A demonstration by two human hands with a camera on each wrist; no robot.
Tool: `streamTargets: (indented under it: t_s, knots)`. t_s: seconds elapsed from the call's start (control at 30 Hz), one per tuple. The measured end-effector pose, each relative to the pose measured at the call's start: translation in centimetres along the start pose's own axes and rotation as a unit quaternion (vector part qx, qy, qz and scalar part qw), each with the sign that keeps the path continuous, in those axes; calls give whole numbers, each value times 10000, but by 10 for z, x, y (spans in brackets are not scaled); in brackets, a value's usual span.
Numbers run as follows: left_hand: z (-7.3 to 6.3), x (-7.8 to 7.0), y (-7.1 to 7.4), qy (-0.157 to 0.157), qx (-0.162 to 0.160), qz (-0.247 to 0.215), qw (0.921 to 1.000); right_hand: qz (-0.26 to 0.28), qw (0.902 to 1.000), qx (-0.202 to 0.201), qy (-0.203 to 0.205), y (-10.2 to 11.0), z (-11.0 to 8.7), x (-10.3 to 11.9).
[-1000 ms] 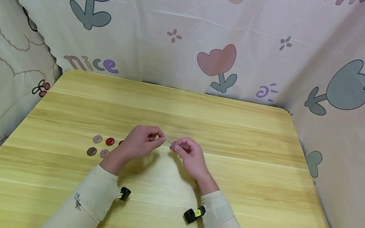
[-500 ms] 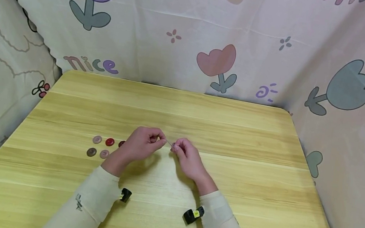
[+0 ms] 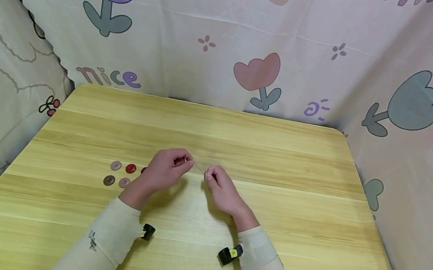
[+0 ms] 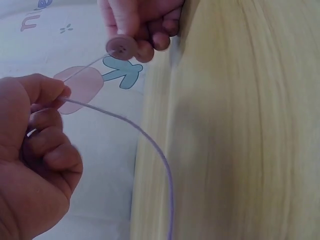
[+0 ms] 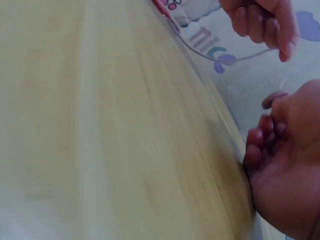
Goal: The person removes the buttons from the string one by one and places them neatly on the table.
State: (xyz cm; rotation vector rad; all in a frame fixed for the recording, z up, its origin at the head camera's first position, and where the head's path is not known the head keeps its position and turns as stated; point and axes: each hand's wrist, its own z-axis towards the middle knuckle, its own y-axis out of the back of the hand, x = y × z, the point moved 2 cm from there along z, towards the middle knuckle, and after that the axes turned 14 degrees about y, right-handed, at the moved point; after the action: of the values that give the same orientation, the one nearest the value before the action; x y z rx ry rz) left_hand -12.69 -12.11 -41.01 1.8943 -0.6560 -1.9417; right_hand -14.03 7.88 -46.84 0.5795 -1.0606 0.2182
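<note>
In the left wrist view, my left hand (image 4: pixel 40 145) pinches a pale purple cord (image 4: pixel 161 150) between thumb and forefinger. The rest of the cord curves downward. From those fingertips a thin, pale, straight strand (image 4: pixel 85 68) runs to the holes of a mauve-brown button (image 4: pixel 121 46). My right hand (image 3: pixel 225 192) pinches this button at its edge, its other fingers curled. Both hands are raised over the middle of the table, a short gap apart. The right wrist view shows the button (image 5: pixel 274 98) edge-on at the right fingertips.
Left of my left forearm lie a mauve button (image 3: pixel 116 165), a red button (image 3: pixel 130 168), a brown button (image 3: pixel 109 180) and a pink button (image 3: pixel 124 182). A dark red one (image 3: pixel 143 169) is partly hidden by my left wrist. Printed cloth (image 3: pixel 184 68) hangs behind the wooden table (image 3: pixel 279 151).
My left hand has shifted slightly left and my right hand slightly right. The gap between them has widened, and a longer stretch of thin strand shows.
</note>
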Motion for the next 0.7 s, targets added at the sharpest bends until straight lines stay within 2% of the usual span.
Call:
streamTargets:
  t_s: [0.07, 0.17, 0.2, 0.3, 0.4, 0.47, 0.57, 0.7]
  knots:
    - [0, 2, 0, 114, -72, -133, 9998, 462, 9989, -15, -126, 3, -1, 0]
    - [0, 3, -2, 494, 86, -673, 9965, 979, 9948, -70, -254, 7, -3, -2]
    - [0, 4, -3, 619, 189, -944, 9934, 1076, 9938, -82, -262, 8, -3, -3]
    - [1, 3, -8, 953, 538, -1802, 9775, 1190, 9925, -71, -280, 8, -3, -4]
    - [3, 2, -11, 920, 626, -2178, 9696, 1258, 9915, -65, -317, 9, -2, -5]
    - [4, 1, -12, 899, 549, -2149, 9709, 1335, 9904, -52, -342, 9, -1, -3]
    - [5, 0, -12, 919, 438, -1825, 9779, 1418, 9892, -54, -357, 11, 1, 6]
    - [6, 1, -11, 897, 395, -775, 9922, 1378, 9897, -69, -381, 14, 2, 22]
